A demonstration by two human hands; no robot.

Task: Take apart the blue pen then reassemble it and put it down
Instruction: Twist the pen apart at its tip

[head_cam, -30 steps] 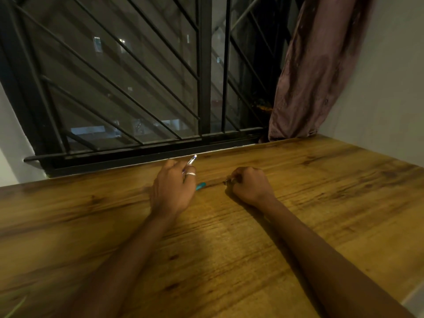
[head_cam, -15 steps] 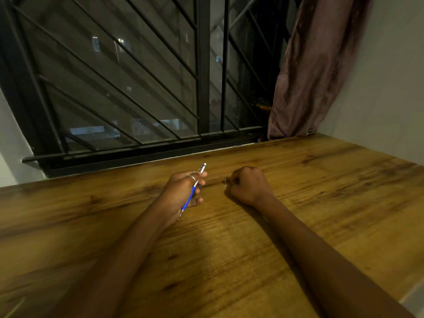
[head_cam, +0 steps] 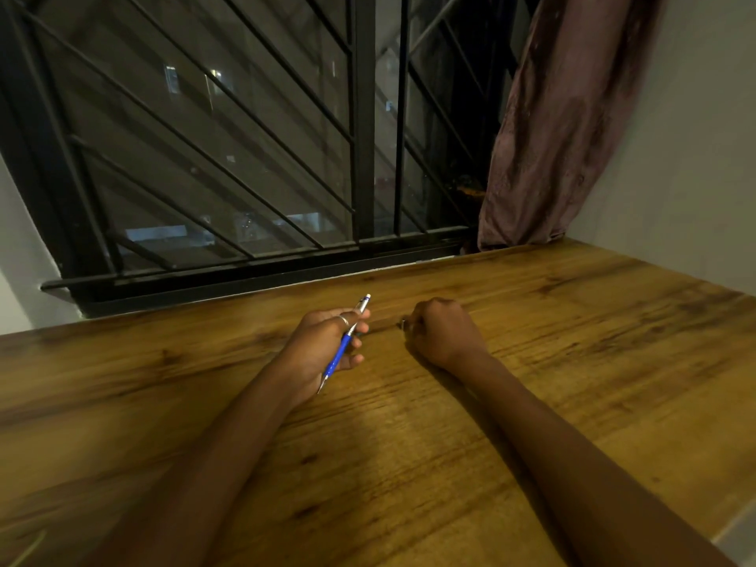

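Raised since earlier: pen [head_cam: 343, 349], whole, in left hand [head_cam: 323, 345] grip for dismantling; right hand [head_cam: 444, 331] fisted on worktop [head_cam: 572, 362], contents untellable.

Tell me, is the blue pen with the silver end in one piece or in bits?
One piece: the blue pen with the silver end runs unbroken from tip to cap in the left hand.

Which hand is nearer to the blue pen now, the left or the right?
Left. The left hand holds the blue pen in its fingers. The right hand rests as a closed fist on the wooden table, apart from the pen.
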